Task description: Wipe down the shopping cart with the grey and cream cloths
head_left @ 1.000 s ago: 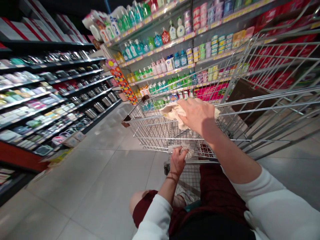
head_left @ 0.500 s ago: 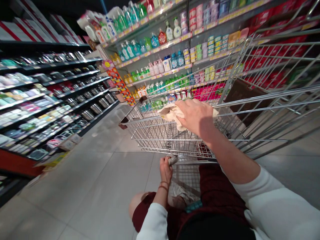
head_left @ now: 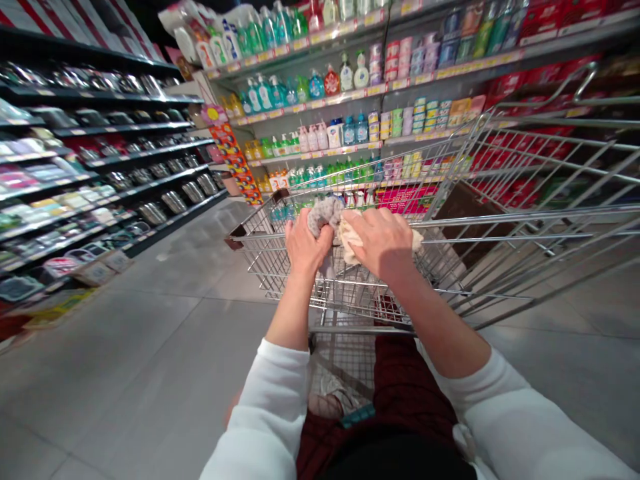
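My left hand (head_left: 306, 245) is closed around a crumpled grey cloth (head_left: 326, 215) at the top rail of the shopping cart (head_left: 280, 267). Right beside it, my right hand (head_left: 384, 241) grips a cream cloth (head_left: 351, 241) laid over the same rail, and a bit of that cloth sticks out past the knuckles. The two cloths meet or nearly meet between my hands. Wire mesh of the cart's basket shows below both hands. My fingertips are partly hidden by the cloths.
Shelves of pump bottles and tubs (head_left: 310, 90) stand behind the cart. Metal pots (head_left: 175, 201) line dark shelving on the left. A brown panel (head_left: 467, 220) hangs at the cart's right part. Grey tiled floor (head_left: 150, 360) extends to the left.
My left hand has risen from the cart's lower bar to the top rail, bringing the grey cloth next to the cream one. My right hand stays on the rail with its cloth.
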Demonstrator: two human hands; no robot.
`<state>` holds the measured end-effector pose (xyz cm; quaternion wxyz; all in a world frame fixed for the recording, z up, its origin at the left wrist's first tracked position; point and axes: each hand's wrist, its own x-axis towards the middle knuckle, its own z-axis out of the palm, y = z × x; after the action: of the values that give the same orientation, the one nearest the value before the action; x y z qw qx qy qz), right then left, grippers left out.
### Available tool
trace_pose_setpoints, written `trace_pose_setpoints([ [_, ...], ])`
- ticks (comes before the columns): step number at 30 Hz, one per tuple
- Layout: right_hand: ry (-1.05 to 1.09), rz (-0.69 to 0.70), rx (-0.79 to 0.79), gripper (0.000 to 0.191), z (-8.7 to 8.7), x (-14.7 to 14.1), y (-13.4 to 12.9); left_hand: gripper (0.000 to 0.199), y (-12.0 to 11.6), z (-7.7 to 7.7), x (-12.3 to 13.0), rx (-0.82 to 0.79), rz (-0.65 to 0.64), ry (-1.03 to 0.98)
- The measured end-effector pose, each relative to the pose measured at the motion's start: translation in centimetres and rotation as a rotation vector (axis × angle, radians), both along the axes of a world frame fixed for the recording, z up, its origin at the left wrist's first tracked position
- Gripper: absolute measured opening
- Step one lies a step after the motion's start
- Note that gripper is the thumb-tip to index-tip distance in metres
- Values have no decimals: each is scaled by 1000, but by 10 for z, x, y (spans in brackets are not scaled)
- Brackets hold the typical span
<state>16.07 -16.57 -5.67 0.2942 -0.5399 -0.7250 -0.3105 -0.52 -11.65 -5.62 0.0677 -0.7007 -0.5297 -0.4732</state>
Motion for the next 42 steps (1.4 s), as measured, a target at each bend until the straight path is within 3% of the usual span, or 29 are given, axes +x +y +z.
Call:
trace_pose_setpoints([
  [3,-37,112,131,49,-11,9,-1,24,6,-1,0,-102,40,-13],
  [6,-65,214,270,41,-35,21,-1,22,5,-4,-2,-93,36,-3],
  [9,-78,311,289,33,-81,31,-2,22,5,-5,-2,-69,27,-8],
  [11,-83,389,194,29,-120,34,-5,21,5,-6,-2,-50,26,-14],
  [16,-29,419,131,27,-210,30,-12,22,8,-10,-3,-28,6,-17],
  [19,-46,448,83,23,-244,26,-17,24,11,-12,-3,-31,12,-29],
  [22,-35,438,59,24,-264,24,-23,24,13,-14,-4,-17,4,-31],
  [25,-20,400,46,24,-264,26,-29,24,16,-16,-5,12,-4,-30],
  [27,-6,364,52,24,-250,32,-33,25,17,-17,-5,28,0,-35],
  [29,30,309,72,25,-222,43,-39,26,18,-18,-5,39,6,-41],
  [32,116,205,208,24,-161,66,-49,26,18,-20,-5,58,13,-52],
  [35,222,-55,425,25,-102,87,-47,26,18,-21,-5,82,11,-70],
  [37,203,-155,447,31,-83,93,-40,27,18,-21,-5,88,12,-71],
  [39,130,-146,425,34,-89,92,-31,27,18,-20,-5,77,20,-61],
  [42,25,-57,352,29,-135,80,-25,28,18,-19,-6,62,18,-53],
])
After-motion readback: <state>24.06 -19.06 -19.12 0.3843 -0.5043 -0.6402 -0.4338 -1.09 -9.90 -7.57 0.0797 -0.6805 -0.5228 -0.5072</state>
